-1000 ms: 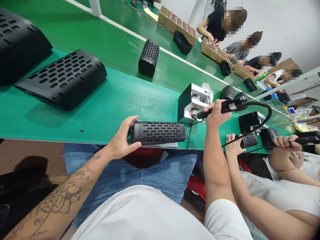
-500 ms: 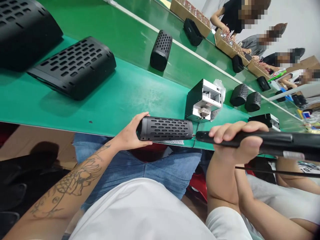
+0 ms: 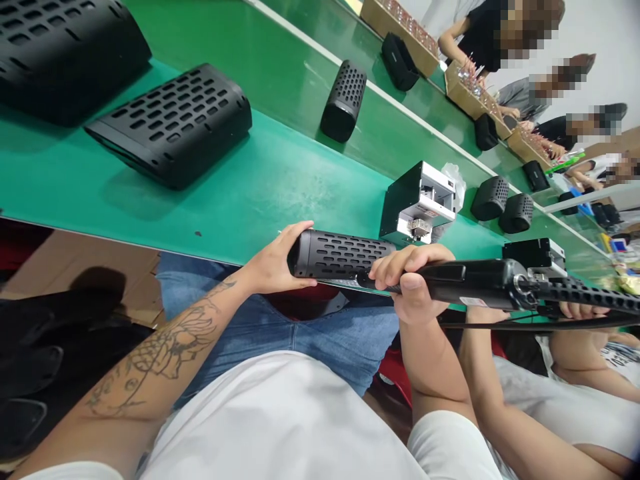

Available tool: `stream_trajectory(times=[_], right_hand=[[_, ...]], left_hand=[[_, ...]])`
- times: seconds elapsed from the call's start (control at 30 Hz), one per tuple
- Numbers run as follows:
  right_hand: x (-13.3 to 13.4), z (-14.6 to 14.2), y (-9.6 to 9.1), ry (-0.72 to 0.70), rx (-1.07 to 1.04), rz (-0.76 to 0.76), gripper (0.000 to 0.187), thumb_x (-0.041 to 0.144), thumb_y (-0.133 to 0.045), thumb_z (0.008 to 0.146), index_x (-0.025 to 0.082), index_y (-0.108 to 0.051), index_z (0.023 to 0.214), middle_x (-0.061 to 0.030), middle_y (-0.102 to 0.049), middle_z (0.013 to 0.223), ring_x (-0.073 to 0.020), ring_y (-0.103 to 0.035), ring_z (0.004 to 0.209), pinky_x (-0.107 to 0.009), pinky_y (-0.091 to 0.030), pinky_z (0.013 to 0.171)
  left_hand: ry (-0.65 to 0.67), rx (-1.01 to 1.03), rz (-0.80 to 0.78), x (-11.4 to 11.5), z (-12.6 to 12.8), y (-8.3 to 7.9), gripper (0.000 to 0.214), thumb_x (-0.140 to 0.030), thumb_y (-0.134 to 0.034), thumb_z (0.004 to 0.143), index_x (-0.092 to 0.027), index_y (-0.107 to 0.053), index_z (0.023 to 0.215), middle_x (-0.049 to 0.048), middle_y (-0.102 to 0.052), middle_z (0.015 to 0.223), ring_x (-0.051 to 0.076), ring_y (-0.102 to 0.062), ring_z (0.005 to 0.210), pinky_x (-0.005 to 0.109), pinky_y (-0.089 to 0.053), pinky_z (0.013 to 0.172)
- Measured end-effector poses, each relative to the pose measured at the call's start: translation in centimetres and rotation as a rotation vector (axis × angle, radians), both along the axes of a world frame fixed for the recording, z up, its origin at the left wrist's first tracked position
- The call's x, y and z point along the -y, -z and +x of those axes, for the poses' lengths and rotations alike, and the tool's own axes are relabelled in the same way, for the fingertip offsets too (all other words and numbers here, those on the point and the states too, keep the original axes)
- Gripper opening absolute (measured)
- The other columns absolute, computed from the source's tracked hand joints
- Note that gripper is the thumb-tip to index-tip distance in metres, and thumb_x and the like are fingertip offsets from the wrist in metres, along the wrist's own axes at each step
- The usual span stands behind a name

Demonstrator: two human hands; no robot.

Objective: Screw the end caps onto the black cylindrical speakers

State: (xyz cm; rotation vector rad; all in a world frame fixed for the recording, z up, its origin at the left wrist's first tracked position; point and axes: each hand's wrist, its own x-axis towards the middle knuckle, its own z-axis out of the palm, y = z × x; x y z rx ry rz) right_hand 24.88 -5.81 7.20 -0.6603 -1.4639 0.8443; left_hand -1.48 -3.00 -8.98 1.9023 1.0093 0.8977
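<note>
My left hand (image 3: 274, 265) grips the left end of a black perforated cylinder shell (image 3: 340, 255), which lies along the near edge of the green bench (image 3: 240, 193). My right hand (image 3: 407, 277) is closed around a black electric screwdriver (image 3: 480, 283). Its tip meets the cylinder's right end, though my fingers hide the contact. A black cable (image 3: 550, 325) trails from the tool to the right.
A screw feeder box (image 3: 417, 203) stands just behind the cylinder. Two large black perforated covers (image 3: 175, 123) lie at the left. More black speaker shells (image 3: 344, 100) sit on the conveyor. A co-worker's arms (image 3: 545, 393) are close at my right; other people work further along.
My right hand brought the screwdriver from the feeder box down and left to the cylinder's right end. The view shifted slightly; my left hand kept its grip.
</note>
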Motion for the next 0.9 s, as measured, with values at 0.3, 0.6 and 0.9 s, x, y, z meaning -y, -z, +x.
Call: stream_trajectory(times=[0.3,0.6,0.9], right_hand=[[-0.6,-0.2,0.2,-0.118,0.019,0.010,0.034,0.039,-0.092,0.097,0.029,-0.062,0.085,0.0110,-0.064,0.057,-0.0115,-0.057,0.036,-0.026,-0.062,0.047],[0.2,0.9,0.3,-0.121,-0.017,0.017,0.028,0.042,-0.092,0.100,0.029,-0.067,0.094,0.0099,-0.063,0.062,-0.0121,-0.058,0.041,-0.028,-0.061,0.050],[-4.8,11.4,2.6,0.792,-0.121,0.113,0.031,0.050,-0.092,0.095,0.030,-0.069,0.094,0.0092,-0.060,0.060,-0.0165,-0.058,0.046,-0.035,-0.055,0.053]], left_hand=[[-0.004,-0.007,0.019,0.0,0.1,-0.3,0.128,-0.064,-0.102,0.082,-0.026,-0.037,0.185,0.0199,-0.053,0.181,0.047,-0.056,0.168,0.058,-0.051,0.142],[-0.005,-0.068,0.014,-0.1,-0.3,-0.7,0.124,-0.066,-0.100,0.083,-0.025,-0.037,0.182,0.0210,-0.053,0.181,0.047,-0.060,0.165,0.060,-0.054,0.139],[0.024,-0.060,0.034,-0.3,-1.1,1.0,0.133,-0.076,-0.096,0.088,-0.031,-0.024,0.190,0.0221,-0.048,0.187,0.049,-0.057,0.169,0.066,-0.053,0.137]])
